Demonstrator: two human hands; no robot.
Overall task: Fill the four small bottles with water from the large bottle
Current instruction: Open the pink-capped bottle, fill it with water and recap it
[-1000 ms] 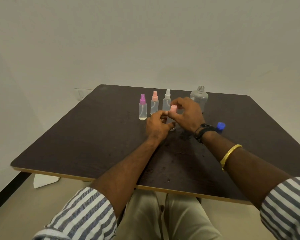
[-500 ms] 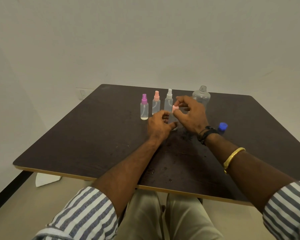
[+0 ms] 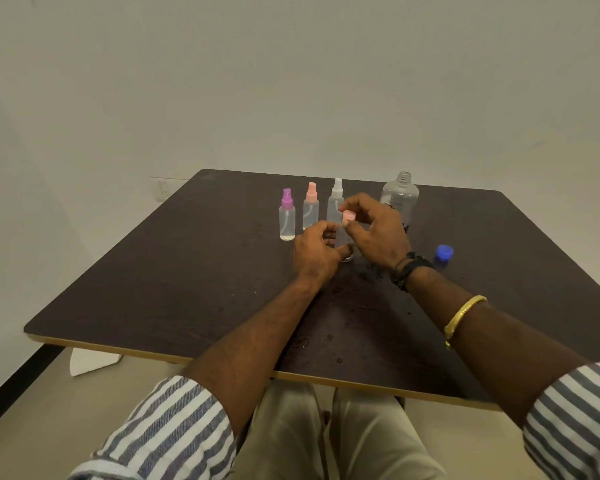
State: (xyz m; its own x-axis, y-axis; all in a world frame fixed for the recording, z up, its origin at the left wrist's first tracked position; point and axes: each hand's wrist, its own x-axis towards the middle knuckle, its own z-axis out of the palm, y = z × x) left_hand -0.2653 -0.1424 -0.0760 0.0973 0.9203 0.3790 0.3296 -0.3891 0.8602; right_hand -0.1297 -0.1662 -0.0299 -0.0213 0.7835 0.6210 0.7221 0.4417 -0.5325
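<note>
Three small spray bottles stand in a row on the dark table (image 3: 153, 289): one with a purple cap (image 3: 287, 220), one with a peach cap (image 3: 310, 211), one with a white cap (image 3: 336, 202). A fourth small bottle (image 3: 345, 245) stands in front of them, mostly hidden between my hands. My left hand (image 3: 317, 252) grips its body. My right hand (image 3: 374, 230) pinches its pink spray cap (image 3: 348, 217) on top. The large clear bottle (image 3: 399, 197) stands uncapped behind my right hand.
A blue cap (image 3: 444, 253) lies on the table to the right of my right wrist. Water drops speckle the table's near middle (image 3: 333, 336). A white cloth (image 3: 90, 362) lies on the floor under the table's left front edge.
My right hand's fingers have shifted around the pink cap, which now shows more fully on top of the small bottle. My left hand has stayed on the bottle.
</note>
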